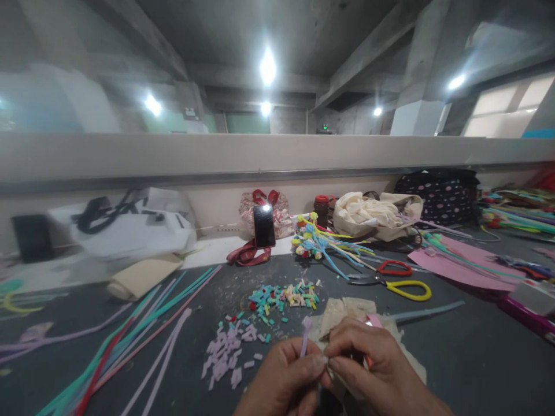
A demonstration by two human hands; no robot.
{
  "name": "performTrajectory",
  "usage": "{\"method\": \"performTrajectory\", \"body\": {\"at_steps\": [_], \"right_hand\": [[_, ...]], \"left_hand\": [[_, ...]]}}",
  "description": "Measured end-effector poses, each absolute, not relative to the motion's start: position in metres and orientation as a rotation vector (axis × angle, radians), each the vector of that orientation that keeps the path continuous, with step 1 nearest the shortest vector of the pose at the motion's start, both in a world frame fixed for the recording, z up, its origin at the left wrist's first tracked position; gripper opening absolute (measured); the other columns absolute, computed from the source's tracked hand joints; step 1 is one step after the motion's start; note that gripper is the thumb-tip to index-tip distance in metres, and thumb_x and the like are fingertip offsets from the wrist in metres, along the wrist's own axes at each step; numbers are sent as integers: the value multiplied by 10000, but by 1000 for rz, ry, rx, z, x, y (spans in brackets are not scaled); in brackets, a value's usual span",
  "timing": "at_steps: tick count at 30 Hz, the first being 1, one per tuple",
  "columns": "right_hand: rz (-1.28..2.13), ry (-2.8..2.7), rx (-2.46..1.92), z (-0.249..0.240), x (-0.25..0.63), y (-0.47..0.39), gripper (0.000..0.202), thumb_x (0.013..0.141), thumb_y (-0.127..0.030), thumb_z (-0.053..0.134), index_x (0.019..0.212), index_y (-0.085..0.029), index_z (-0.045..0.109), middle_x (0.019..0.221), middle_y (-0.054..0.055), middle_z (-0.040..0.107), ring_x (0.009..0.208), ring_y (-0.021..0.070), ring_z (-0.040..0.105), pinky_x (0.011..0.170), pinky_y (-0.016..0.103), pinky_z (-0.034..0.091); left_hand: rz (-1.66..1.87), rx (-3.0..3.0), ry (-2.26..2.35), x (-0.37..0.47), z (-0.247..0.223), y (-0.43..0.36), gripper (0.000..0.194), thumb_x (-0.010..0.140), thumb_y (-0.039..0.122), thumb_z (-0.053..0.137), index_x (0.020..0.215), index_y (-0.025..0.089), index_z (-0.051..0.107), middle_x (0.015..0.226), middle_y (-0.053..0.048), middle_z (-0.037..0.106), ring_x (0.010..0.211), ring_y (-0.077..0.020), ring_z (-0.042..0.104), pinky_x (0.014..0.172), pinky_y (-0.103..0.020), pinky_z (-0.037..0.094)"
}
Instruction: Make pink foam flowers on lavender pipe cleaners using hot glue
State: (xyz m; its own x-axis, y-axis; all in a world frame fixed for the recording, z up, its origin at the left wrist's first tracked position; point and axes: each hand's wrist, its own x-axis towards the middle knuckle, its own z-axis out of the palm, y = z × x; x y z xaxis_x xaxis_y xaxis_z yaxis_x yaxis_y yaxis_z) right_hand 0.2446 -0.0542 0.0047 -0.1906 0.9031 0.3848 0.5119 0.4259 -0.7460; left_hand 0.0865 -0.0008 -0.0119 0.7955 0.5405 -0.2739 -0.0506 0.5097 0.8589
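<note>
My left hand (288, 372) is closed low in the middle, with a lilac pipe cleaner (306, 335) pinched so that its looped tip sticks up between thumb and finger. My right hand (373, 364) meets it, thumb and fingertips pressed together beside the left thumb. A tiny pale bit shows at the pinch, too small to make out. Behind the right hand lies a crumpled beige sheet (349, 309), and something pink and orange is partly hidden by its fingers. To the left is a heap of short lilac pieces (225, 349); beyond it are mixed coloured pieces (284, 299).
Long pipe cleaners (143, 323) lie at left near a folded tan cloth (143, 274). Yellow-and-red-handled scissors (390, 284) and a bunch of pipe-cleaner flowers (314, 237) lie beyond my hands. A phone (264, 226) leans at the back. Pink sheet (463, 263) at right.
</note>
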Motion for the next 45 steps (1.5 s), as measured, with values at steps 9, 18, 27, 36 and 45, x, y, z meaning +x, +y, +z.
{"method": "performTrajectory", "body": {"at_steps": [9, 18, 27, 36, 45], "right_hand": [[608, -1783, -1273, 11, 252, -39, 120, 673, -70, 570, 594, -156, 595, 599, -12, 566, 606, 113, 524, 560, 208, 380], [1089, -1593, -1072, 8, 269, -7, 71, 720, -199, 589, 672, -148, 605, 685, -18, 511, 391, 42, 451, 352, 162, 347], [709, -2015, -1035, 12, 270, -7, 97, 764, -132, 562, 719, -142, 647, 693, 10, 585, 675, 110, 541, 625, 202, 408], [636, -2196, -1027, 6, 274, -12, 170, 817, -239, 498, 780, -162, 646, 751, 22, 580, 701, 114, 552, 637, 209, 414], [479, -2266, -1095, 6, 269, -18, 156, 808, -239, 502, 780, -183, 645, 795, 17, 573, 715, 110, 551, 641, 207, 401]], "left_hand": [[406, 996, 553, 92, -19, 0, 373, 577, 503, 598, 561, 136, 534, 262, 71, 433, 182, -21, 276, 257, -160, 99], [413, 998, 665, 92, -26, -1, 298, 655, 363, 439, 539, 115, 557, 472, -38, 602, 278, -35, 402, 285, -153, 157], [292, 1027, 834, 92, -26, -2, 320, 621, 332, 373, 507, 114, 579, 406, -30, 566, 247, -35, 316, 288, -173, 121], [291, 1051, 919, 93, -29, -9, 347, 654, 272, 334, 446, 116, 565, 323, -1, 490, 221, -38, 302, 280, -171, 79], [267, 1071, 951, 96, -27, -9, 344, 656, 251, 318, 442, 125, 557, 319, 13, 467, 224, -36, 283, 277, -174, 75]]}}
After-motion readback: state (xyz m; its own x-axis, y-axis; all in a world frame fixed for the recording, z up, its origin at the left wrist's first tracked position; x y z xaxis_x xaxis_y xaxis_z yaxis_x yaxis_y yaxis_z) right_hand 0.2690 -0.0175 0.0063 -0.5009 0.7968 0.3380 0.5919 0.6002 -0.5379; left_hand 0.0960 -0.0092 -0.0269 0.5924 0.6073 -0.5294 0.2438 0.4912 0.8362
